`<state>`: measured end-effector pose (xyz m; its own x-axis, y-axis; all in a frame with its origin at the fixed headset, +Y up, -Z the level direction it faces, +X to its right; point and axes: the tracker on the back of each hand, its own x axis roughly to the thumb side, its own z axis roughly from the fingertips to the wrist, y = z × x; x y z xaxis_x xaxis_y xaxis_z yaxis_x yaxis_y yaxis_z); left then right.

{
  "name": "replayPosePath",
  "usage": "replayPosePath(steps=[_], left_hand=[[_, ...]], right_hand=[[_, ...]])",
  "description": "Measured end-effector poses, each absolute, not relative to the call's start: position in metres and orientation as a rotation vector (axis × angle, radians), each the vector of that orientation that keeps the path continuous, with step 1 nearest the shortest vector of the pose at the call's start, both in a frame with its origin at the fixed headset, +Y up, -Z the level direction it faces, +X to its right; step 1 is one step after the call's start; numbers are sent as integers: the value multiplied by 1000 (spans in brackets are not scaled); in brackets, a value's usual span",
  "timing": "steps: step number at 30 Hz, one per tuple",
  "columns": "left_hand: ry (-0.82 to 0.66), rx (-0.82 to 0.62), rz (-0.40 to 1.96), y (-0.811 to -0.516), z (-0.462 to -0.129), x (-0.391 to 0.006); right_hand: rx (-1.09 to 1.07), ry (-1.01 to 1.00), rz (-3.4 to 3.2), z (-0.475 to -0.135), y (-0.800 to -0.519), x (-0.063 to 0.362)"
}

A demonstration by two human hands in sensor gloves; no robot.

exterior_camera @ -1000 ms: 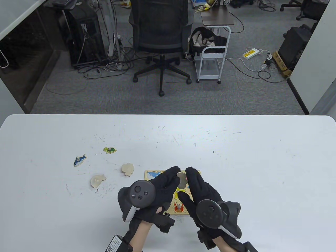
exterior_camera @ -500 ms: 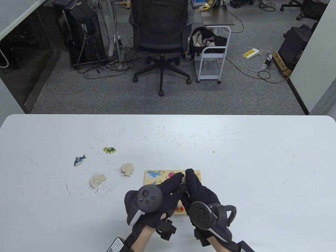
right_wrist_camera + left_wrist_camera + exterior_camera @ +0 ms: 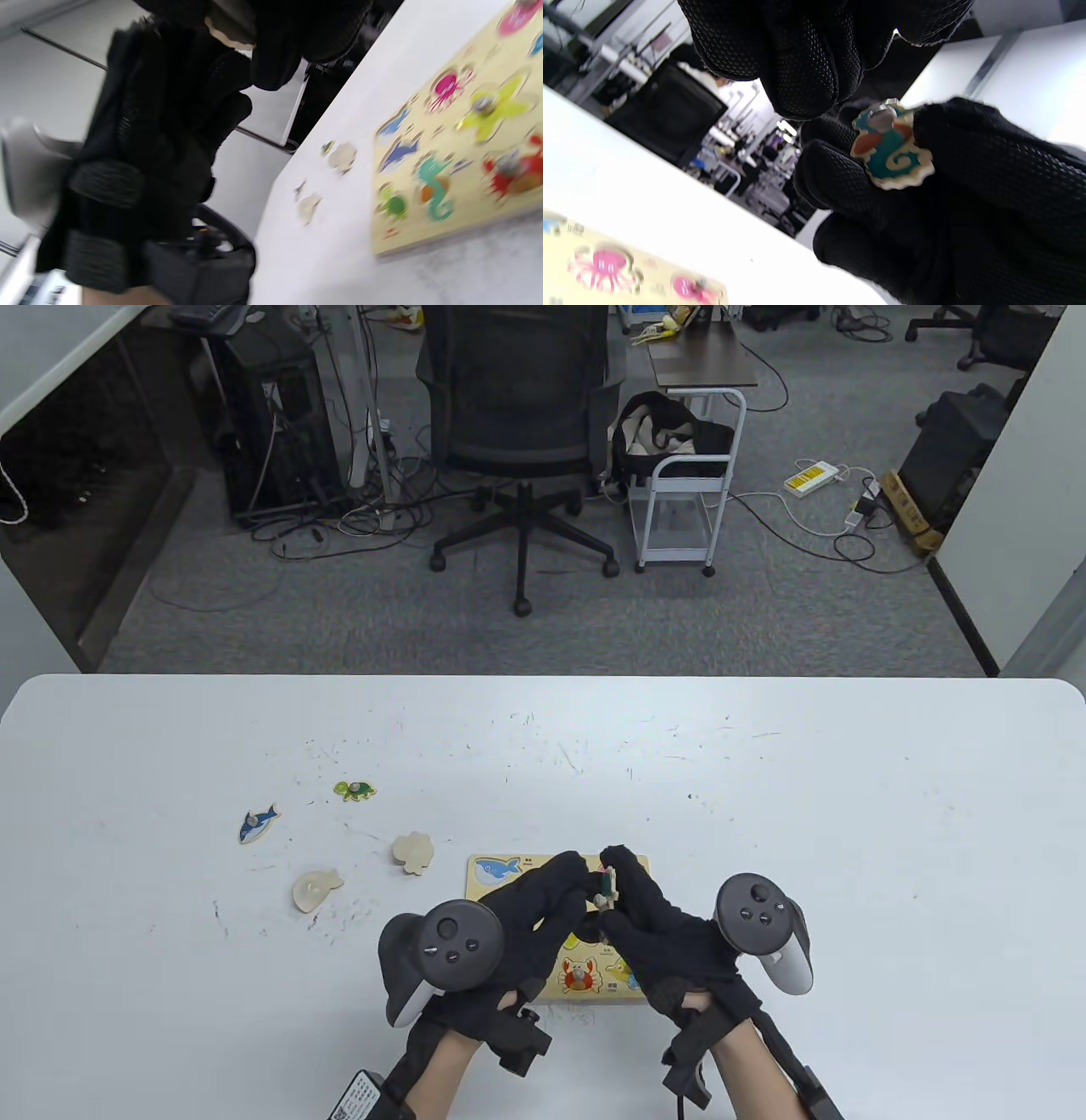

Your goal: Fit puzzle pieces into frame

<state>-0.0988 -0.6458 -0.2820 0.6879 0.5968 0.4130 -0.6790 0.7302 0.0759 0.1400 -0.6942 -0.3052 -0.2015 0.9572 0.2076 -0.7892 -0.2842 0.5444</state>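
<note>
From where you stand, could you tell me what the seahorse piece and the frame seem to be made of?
Seahorse piece: likely thin wood, with a pale raw edge, a glossy painted face and a small metallic-looking knob.
Frame: probably a plywood board with a pale yellow, matte printed face.

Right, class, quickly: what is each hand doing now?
Left hand: fingers at the seahorse piece; grip cannot be told.
Right hand: pinches the seahorse piece.

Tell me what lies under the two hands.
Under the left hand and right hand lies the puzzle frame. Whale and crab show; the rest of its middle is covered. The seahorse piece is pinched above.
</note>
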Motion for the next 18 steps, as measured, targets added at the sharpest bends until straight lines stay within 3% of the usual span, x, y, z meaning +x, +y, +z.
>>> replayPosePath(steps=[10,18], left_hand=[[-395,455,329,-632,-259,-80],[-405,509,138,-636,-252,-67]], right_hand=[[612,487,1570,-313,-709,141],[595,543,1580,-313,-715,134]])
